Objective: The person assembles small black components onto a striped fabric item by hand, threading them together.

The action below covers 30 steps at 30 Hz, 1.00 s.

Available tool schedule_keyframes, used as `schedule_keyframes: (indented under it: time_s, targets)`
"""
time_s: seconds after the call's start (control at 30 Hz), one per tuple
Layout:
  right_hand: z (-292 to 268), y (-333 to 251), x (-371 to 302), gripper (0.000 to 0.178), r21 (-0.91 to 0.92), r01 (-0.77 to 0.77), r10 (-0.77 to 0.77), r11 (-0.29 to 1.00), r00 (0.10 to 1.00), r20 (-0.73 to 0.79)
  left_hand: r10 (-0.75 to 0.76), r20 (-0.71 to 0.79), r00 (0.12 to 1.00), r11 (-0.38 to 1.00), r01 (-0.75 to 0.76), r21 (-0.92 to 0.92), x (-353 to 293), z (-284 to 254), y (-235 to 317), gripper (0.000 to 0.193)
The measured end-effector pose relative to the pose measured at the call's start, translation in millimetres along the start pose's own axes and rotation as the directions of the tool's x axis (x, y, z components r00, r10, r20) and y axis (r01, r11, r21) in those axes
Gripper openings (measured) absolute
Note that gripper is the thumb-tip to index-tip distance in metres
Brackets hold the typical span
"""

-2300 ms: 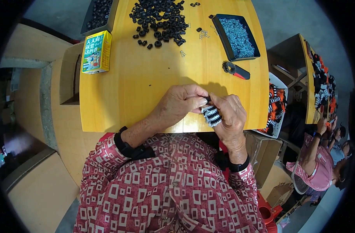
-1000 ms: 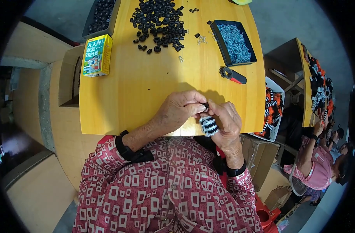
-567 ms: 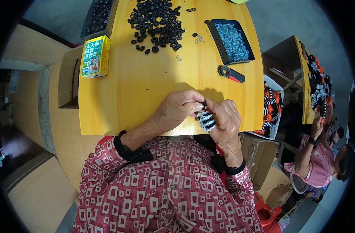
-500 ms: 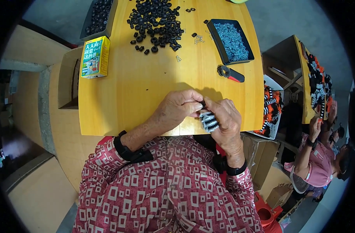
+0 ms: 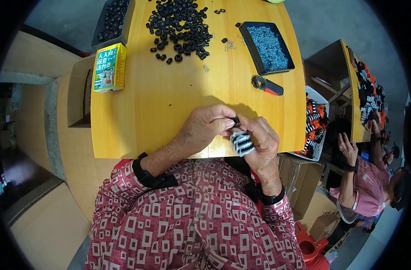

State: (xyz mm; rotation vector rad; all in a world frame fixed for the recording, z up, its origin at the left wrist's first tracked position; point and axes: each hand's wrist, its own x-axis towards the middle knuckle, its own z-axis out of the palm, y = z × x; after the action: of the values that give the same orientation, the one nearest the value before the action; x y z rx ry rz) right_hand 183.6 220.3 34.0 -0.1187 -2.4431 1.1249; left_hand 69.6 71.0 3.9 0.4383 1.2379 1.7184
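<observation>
Working over the table's near edge, the left hand pinches a small black piece; beside it, a striped knit piece, likely soft, light, best gripped by its edge, sits held in the right hand.

Behind the bare fingers, a left wrist strap and a right wrist strap, both black, circle the arms. Farther back come long sleeves and a crimson garment, printed with pale, uneven squares, many hollow.
</observation>
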Motion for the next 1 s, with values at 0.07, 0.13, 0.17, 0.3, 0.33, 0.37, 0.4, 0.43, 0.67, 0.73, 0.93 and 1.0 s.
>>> schedule_keyframes:
  time_s: [0.07,0.13,0.17,0.3,0.33,0.37,0.4,0.43,0.67,0.73,0.93,1.0]
  targets:
    - [-1,1,0,0.045,-0.063,0.028,-0.028,0.998,1.000,0.001,0.001,0.007,1.000,1.000,0.000,-0.019,1,1,4,0.019]
    - [-1,2,1,0.047,-0.118,0.069,-0.070,0.991,0.998,-0.003,-0.017,-0.013,1.000,0.990,0.019,0.139,1,2,7,0.018]
    - [0,2,2,0.047,-0.119,0.069,-0.070,0.990,0.998,-0.004,-0.017,-0.011,1.000,0.990,0.018,0.139,1,1,6,0.018]
    - [-1,-2,4,0.046,-0.131,0.089,-0.088,0.987,0.996,0.010,-0.006,0.007,1.000,0.999,0.006,0.050,0,3,5,0.019]
    - [-2,-4,4,0.046,-0.095,0.058,-0.056,0.994,0.998,0.026,-0.011,0.009,1.000,0.999,0.011,0.040,0,3,5,0.019]
    - [-4,-6,6,0.046,-0.095,0.057,-0.055,0.994,0.998,0.026,-0.011,0.009,1.000,0.999,0.011,0.039,0,3,5,0.019]
    - [-6,-8,8,0.045,-0.083,0.064,-0.057,0.995,0.996,0.075,0.000,0.037,0.999,0.992,-0.005,0.125,0,2,5,0.018]
    - [-9,-11,10,0.045,-0.069,0.070,-0.061,0.995,0.990,0.124,0.010,0.065,0.998,0.978,-0.023,0.209,1,1,5,0.018]
    - [-6,-22,19,0.038,-0.116,0.089,-0.084,0.989,0.995,0.047,0.085,0.032,0.996,0.981,-0.089,0.174,2,0,1,0.017]
    - [-6,-21,20,0.038,-0.144,0.097,-0.088,0.985,0.994,0.066,0.086,0.028,0.996,0.971,-0.090,0.223,1,0,1,0.017]
    - [-8,-13,17,0.033,0.106,-0.097,0.095,0.990,0.995,0.019,-0.013,-0.030,0.999,0.999,0.011,-0.053,-2,0,6,0.021]
    - [-10,-6,12,0.033,0.123,-0.129,0.128,0.984,0.992,0.013,0.011,-0.009,1.000,0.998,-0.011,-0.061,0,-1,6,0.022]
